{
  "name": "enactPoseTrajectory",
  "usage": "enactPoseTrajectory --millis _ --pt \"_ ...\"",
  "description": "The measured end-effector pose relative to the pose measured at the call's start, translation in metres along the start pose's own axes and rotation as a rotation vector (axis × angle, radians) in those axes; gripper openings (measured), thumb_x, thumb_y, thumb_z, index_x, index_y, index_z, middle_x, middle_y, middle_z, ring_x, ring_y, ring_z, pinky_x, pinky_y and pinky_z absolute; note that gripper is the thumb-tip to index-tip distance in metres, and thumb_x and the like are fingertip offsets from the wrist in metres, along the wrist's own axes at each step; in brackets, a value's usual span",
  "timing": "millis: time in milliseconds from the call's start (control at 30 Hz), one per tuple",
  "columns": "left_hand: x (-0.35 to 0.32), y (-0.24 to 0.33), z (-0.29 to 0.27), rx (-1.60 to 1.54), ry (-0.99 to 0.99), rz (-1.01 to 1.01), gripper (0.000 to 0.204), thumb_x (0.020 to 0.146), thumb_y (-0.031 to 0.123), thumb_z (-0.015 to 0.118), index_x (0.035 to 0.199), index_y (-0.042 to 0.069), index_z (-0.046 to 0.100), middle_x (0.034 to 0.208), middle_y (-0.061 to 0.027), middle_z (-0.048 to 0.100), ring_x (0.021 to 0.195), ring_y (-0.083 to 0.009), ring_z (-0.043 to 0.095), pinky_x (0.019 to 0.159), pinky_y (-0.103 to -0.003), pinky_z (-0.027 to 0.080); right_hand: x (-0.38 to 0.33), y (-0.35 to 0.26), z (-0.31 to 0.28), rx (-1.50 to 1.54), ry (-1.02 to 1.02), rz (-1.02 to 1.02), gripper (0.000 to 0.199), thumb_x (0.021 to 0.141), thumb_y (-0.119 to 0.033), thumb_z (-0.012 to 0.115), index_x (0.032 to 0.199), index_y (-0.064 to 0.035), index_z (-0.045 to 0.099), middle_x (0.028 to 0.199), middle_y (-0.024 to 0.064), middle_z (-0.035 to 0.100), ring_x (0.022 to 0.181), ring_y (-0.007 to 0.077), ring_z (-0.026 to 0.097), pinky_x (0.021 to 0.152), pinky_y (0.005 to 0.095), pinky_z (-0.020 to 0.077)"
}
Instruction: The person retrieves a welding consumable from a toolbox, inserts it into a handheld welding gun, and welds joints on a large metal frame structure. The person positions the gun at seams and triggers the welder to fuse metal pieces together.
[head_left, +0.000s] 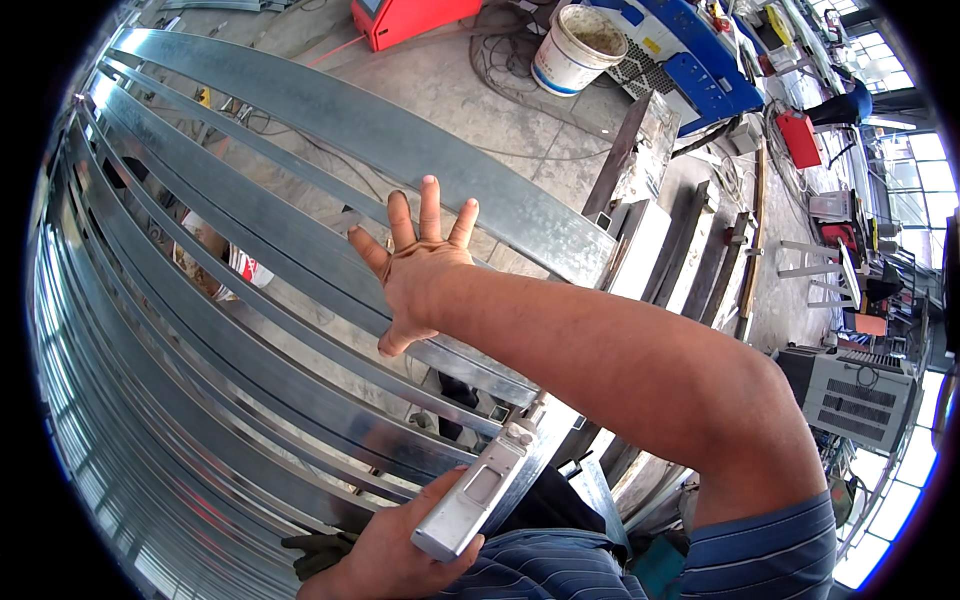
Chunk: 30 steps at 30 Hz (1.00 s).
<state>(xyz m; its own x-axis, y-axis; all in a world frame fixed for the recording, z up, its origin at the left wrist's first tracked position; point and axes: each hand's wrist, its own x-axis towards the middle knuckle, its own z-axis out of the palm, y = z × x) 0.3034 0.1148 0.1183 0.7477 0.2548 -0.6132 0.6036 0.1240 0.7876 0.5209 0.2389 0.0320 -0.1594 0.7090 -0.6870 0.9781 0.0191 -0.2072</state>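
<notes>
My right hand [425, 270] reaches across from the right with its fingers spread. It is over the long galvanized steel tubes [270, 205], and I cannot tell whether the palm touches them. At the lower edge, my left hand [400, 545] is wrapped round a silver boxy metal tool [478, 490], which has a recessed slot in its face and a small knob at its far end. This tool is tilted, with its far end near the tubes' cut ends. A dark glove-like piece [318, 550] lies beside my left hand.
Dark steel beams [690, 240] stand at the tubes' right ends. Beyond are a dirty white bucket [578, 50], a red machine [412, 18] and a blue machine [700, 70]. Cables [520, 140] trail over the concrete floor. A grey vented unit [855, 400] stands at the right.
</notes>
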Motion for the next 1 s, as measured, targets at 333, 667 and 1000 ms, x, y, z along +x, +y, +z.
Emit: enactPoseTrajectory --millis 333,667,1000 --pt "-0.010 0.005 0.000 -0.161 0.037 -0.094 0.072 0.085 0.019 0.076 0.147 0.000 0.046 0.127 -0.0229 0.066 0.109 -0.0366 0.071 0.096 -0.040 0.057 0.000 0.000 0.001 -0.008 -0.009 0.008 0.130 0.072 -0.073 0.074 0.168 -0.0223 0.003 0.172 0.0269 -0.001 0.147 0.0671 -0.015 0.103 0.0895 0.0110" --pt "-0.011 0.005 0.006 0.153 -0.131 -0.141 0.090 0.092 0.042 0.071 0.157 -0.001 0.027 0.131 -0.0250 0.063 0.111 -0.0336 0.072 0.095 -0.040 0.059 -0.001 0.001 -0.003 0.026 -0.030 0.003 0.132 0.072 -0.072 0.077 0.168 -0.0247 0.000 0.171 0.0280 -0.003 0.148 0.0643 -0.019 0.106 0.0878 0.0074" --pt "-0.017 -0.003 0.031 0.142 0.076 0.051 0.072 0.086 0.021 0.074 0.149 0.001 0.044 0.128 -0.0264 0.066 0.103 -0.0435 0.071 0.084 -0.049 0.060 -0.001 0.002 -0.003 0.013 -0.028 -0.007 0.132 0.071 -0.074 0.076 0.168 -0.0244 0.001 0.171 0.0271 -0.003 0.148 0.0654 -0.016 0.105 0.0887 0.0085"
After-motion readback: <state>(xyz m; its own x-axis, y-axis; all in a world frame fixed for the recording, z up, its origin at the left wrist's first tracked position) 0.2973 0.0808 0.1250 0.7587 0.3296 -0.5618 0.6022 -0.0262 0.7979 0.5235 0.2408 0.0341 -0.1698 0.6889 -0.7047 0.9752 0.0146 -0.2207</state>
